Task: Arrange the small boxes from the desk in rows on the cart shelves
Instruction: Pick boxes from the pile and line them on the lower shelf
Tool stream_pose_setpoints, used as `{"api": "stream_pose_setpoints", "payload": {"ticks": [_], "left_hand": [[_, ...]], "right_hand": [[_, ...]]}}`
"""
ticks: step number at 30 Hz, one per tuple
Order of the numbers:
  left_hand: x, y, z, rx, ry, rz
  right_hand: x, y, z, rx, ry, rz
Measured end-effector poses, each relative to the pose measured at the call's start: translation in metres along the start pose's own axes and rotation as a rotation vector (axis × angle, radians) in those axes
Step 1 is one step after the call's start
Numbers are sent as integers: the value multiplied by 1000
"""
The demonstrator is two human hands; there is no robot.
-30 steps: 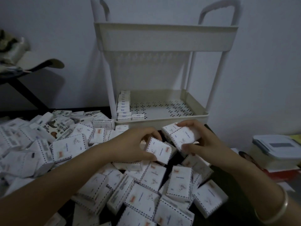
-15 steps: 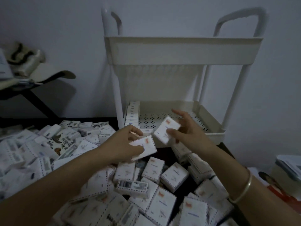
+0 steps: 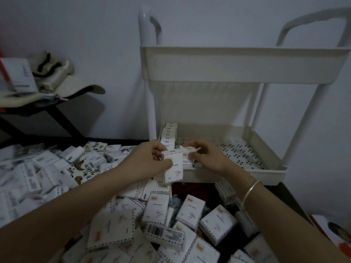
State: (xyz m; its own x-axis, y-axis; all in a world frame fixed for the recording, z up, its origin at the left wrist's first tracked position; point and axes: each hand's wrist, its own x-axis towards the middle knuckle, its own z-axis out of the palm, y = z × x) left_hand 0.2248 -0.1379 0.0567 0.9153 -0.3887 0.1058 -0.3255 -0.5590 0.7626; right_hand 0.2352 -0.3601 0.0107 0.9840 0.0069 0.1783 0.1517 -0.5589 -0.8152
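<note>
Cardboard, white: box, probably light, stiff yet crushable, best taken across its narrow edges, pinched by left hand, second box gripped by right hand, both at 8 o'clock of cart shelf, beside row.

Small boxes, white, dashed borders: loose heap across lower frame; one upright row along lower cart shelf, centre.
</note>
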Motion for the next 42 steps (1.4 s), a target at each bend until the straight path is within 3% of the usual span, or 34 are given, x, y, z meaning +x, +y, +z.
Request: {"api": "stream_pose_setpoints", "payload": {"ticks": [7, 12, 23, 28, 32, 37, 40, 42], "left_hand": [[33, 28, -2, 128, 145, 279], [56, 30, 19, 489, 248, 457], [92, 23, 32, 824, -171, 275], [94, 26, 33, 916, -333, 193], [88, 27, 33, 947, -263, 245], [80, 20, 38, 971, -145, 355], [69, 30, 48, 787, -41, 429], [52, 43, 56, 640, -58, 474]], "right_hand": [[4, -1, 0, 87, -87, 166], [8, -1, -2, 141, -58, 284], [8, 0, -10, 377, -31, 409], [6, 5, -4, 179, 121, 292], [-9, -1, -22, 183, 195, 186], [-57, -14, -62, 5, 248, 74], [-91, -15, -75, -117, 196, 104], [-114, -12, -78, -243, 156, 139]]}}
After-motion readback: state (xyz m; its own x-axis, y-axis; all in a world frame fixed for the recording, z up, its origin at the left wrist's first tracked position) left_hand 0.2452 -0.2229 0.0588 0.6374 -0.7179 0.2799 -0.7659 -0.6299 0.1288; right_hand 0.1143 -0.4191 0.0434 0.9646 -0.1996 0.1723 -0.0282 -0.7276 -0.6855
